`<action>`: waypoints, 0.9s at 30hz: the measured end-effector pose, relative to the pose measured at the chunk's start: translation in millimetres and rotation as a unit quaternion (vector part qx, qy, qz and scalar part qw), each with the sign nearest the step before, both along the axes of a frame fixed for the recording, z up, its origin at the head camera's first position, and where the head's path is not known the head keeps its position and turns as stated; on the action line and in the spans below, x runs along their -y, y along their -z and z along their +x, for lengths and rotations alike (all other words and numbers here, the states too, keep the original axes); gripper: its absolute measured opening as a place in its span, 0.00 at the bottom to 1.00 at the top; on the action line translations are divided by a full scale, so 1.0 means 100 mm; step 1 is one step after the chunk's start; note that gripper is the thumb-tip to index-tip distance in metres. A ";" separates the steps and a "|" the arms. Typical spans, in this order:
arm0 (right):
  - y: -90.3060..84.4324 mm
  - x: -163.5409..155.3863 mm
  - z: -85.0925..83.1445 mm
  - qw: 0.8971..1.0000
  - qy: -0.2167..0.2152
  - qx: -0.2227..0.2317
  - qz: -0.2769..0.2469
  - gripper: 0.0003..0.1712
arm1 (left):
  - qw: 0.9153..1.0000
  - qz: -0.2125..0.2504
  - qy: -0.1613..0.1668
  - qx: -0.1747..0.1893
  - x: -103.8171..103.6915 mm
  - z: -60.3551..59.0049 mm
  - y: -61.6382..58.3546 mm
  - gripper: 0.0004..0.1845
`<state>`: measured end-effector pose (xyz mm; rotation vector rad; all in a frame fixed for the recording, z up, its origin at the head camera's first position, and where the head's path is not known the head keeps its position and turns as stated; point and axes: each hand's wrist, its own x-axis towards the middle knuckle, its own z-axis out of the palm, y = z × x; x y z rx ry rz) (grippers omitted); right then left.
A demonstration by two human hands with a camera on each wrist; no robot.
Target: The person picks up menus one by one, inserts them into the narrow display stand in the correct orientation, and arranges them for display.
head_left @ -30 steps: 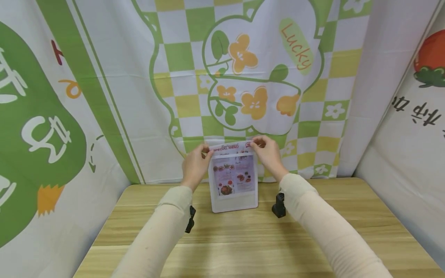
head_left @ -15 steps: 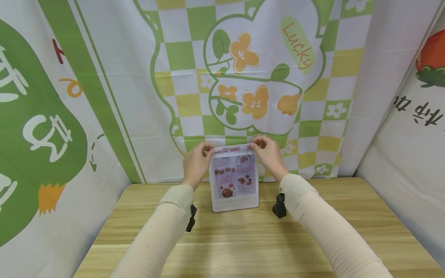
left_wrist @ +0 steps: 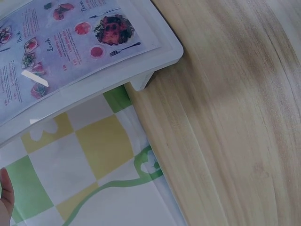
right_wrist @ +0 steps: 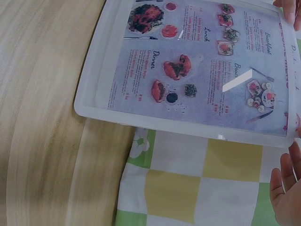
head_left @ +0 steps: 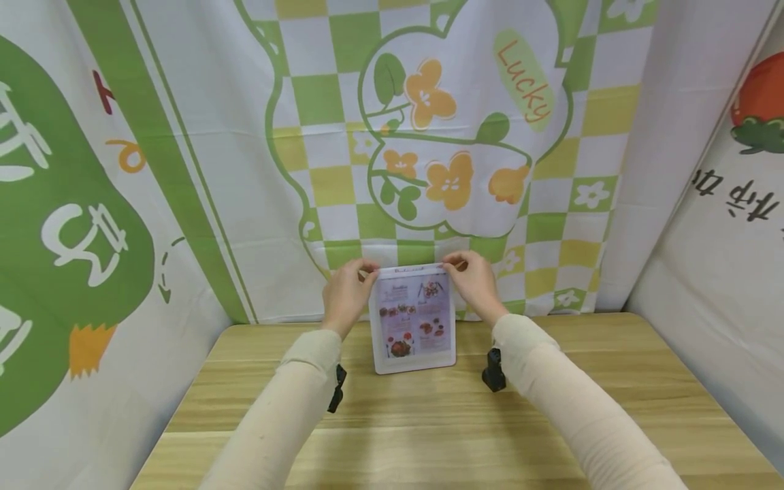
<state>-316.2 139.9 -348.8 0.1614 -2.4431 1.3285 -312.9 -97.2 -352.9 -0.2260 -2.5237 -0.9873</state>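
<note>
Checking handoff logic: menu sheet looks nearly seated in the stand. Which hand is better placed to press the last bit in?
Probably either; slight edge to the right hand. Both it and the left hand pinch the top corners of the menu sheet, but the right's fingers sit over the top edge of the white stand.

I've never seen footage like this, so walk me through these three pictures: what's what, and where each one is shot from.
No machine here: a person works with two bare hands. The wide picture comes from a camera on the head, looking down at a wooden table hung round with printed cloths. The other two come from cameras strapped to the wrists, so they show the same things up close. A white stand sits upright on the table with a menu in it. The left hand and right hand pinch the menu's top corners.
</note>
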 end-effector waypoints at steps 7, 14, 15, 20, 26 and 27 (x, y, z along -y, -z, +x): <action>0.06 0.00 0.03 1.000 0.002 0.009 0.021 0.09 | 1.000 -0.013 -0.001 -0.018 -0.01 0.02 0.07 0.07; 0.10 -0.01 0.02 0.999 0.005 0.006 0.033 0.10 | 1.000 -0.021 -0.003 -0.020 -0.01 0.03 0.12 0.08; 0.11 -0.01 0.01 0.999 0.006 0.006 0.033 0.10 | 1.000 -0.020 -0.004 -0.017 -0.01 0.03 0.12 0.08; 0.14 -0.03 0.04 1.000 -0.001 0.003 0.015 0.13 | 1.000 -0.001 -0.002 -0.010 -0.01 0.07 0.12 0.10; 0.24 -0.11 0.11 0.999 -0.011 -0.022 -0.027 0.16 | 0.999 0.034 0.007 -0.010 0.06 0.14 0.18 0.13; 0.26 -0.13 0.12 0.999 -0.013 -0.028 -0.031 0.16 | 0.999 0.039 0.011 -0.011 0.07 0.15 0.20 0.13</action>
